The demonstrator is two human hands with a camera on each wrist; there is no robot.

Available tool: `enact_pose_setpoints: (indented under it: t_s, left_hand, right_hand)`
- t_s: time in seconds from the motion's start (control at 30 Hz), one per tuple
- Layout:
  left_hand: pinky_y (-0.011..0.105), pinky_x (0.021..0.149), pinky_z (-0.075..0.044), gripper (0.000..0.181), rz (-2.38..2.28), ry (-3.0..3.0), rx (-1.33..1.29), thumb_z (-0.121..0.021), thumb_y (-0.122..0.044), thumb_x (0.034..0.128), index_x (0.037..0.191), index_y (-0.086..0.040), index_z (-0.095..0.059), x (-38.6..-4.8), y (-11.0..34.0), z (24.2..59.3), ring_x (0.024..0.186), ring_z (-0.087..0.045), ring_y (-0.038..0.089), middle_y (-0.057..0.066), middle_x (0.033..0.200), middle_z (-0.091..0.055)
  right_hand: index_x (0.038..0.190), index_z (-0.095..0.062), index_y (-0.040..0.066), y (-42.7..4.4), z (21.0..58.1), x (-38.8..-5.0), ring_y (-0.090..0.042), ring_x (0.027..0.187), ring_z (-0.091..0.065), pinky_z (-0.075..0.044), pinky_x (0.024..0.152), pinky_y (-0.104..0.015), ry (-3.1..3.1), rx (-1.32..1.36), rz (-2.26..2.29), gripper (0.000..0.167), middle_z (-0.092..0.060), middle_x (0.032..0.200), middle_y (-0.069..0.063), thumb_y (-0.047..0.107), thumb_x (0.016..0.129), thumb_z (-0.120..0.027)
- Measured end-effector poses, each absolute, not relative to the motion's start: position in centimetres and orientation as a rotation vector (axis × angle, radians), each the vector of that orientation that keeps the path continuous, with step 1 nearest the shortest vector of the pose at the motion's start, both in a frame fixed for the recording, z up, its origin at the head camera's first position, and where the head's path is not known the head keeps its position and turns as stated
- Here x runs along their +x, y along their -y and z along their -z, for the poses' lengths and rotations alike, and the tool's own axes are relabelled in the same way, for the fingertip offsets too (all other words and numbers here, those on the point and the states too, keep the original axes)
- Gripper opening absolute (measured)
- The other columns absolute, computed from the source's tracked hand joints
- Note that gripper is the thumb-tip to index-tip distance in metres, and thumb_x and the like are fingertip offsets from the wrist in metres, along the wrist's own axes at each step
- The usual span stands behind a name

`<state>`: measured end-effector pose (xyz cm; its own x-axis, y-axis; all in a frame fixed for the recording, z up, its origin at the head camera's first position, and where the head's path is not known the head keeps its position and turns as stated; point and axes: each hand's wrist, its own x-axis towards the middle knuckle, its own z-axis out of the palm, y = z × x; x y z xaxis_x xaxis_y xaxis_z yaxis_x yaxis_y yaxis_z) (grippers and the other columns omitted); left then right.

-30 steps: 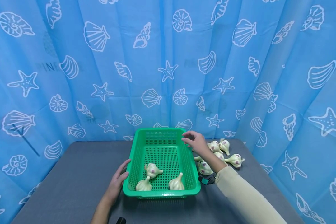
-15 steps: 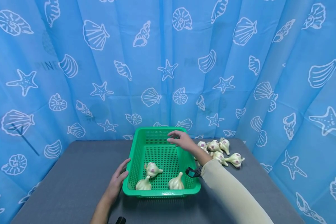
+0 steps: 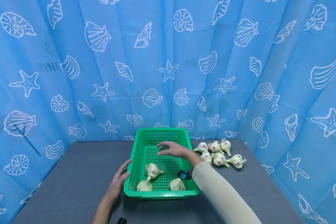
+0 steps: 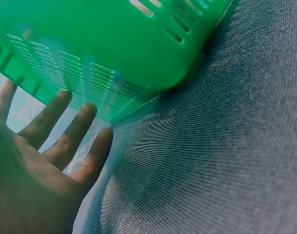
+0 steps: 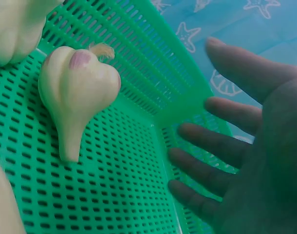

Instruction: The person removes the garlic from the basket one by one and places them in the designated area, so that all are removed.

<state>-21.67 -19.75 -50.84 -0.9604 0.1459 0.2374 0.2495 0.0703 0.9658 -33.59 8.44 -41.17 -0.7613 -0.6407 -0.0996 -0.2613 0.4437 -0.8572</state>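
A green plastic basket (image 3: 161,194) with slotted walls stands on the table. Three garlic bulbs lie in its near half: one garlic bulb (image 3: 153,170) toward the middle, another garlic bulb (image 3: 144,184) at the near left, and a third garlic bulb (image 3: 177,184) at the near right. My right hand (image 3: 172,149) hovers over the basket floor with nothing in it. In the right wrist view its fingers (image 5: 212,141) are spread and apart from the bulbs. Against the basket's left wall rests my left hand (image 3: 118,179); the left wrist view shows its fingers (image 4: 70,139) straight.
Right of the basket, several more garlic bulbs (image 3: 219,159) lie in a loose group on the grey table (image 3: 95,165). A blue shell-patterned curtain (image 3: 168,77) hangs behind and at both sides. A small black object (image 3: 122,221) shows at the bottom edge.
My right hand has moved left and down from above the basket's right rim to over its middle, uncovering the garlic group on the right. My left hand stays at the left wall.
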Motion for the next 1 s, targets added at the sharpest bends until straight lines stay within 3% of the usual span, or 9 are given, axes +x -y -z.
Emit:
enact_pose_setpoints:
  t_s: [0.1, 0.33, 0.53, 0.73, 1.0]
  left_hand:
    - [0.036, 0.090, -0.045, 0.049, 2.056, 2.240, -0.421, -0.039, -0.020, 0.1055, 0.153, -0.016, -0.029, -21.7, 19.7, 50.9, 0.121, -0.049, 0.016, 0.021, 0.148, -0.034]
    - [0.038, 0.091, -0.044, 0.049, 2.055, 2.237, -0.413, -0.040, -0.020, 0.1051, 0.153, -0.016, -0.030, -21.6, 19.6, 50.9, 0.126, -0.042, 0.033, 0.021, 0.148, -0.034]
    - [0.040, 0.093, -0.043, 0.048, 2.037, 2.246, -0.387, -0.040, -0.021, 0.1051, 0.153, -0.018, -0.032, -21.6, 19.6, 50.9, 0.126, -0.042, 0.029, 0.018, 0.149, -0.035]
    - [0.048, 0.095, -0.040, 0.048, 2.043, 2.238, -0.395, -0.041, -0.021, 0.1051, 0.152, -0.017, -0.031, -21.6, 19.7, 50.9, 0.129, -0.039, 0.036, 0.019, 0.149, -0.034]
    - [0.039, 0.092, -0.044, 0.049, 2.046, 2.241, -0.400, -0.041, -0.020, 0.1049, 0.152, -0.017, -0.032, -21.7, 19.7, 50.7, 0.127, -0.040, 0.035, 0.019, 0.148, -0.035]
  right_hand:
    - [0.142, -0.048, 0.009, -8.1, 41.5, -33.4, -0.033, 0.126, -0.048, -0.037, 0.101, -0.053, -2.225, -0.787, 1.222, 0.051, -0.049, 0.138, -0.021, 0.026, 0.096, -0.063]
    - [0.145, -0.044, 0.011, -7.2, 42.2, -33.5, -0.034, 0.131, -0.042, -0.036, 0.102, -0.053, -2.144, -0.798, 1.154, 0.057, -0.045, 0.142, -0.020, 0.024, 0.094, -0.066]
    - [0.146, -0.043, 0.010, -6.3, 42.6, -33.5, -0.039, 0.135, -0.036, -0.033, 0.103, -0.055, -2.118, -0.820, 1.081, 0.060, -0.043, 0.144, -0.021, 0.024, 0.093, -0.067]
    - [0.147, -0.041, 0.008, -5.4, 42.8, -33.1, -0.036, 0.133, -0.039, -0.038, 0.101, -0.049, -2.147, -0.843, 0.968, 0.066, -0.045, 0.143, -0.018, 0.024, 0.090, -0.071]
    - [0.145, -0.044, 0.006, -5.2, 43.1, -32.8, -0.030, 0.133, -0.040, -0.039, 0.101, -0.043, -2.197, -0.863, 0.823, 0.065, -0.047, 0.143, -0.013, 0.020, 0.089, -0.073]
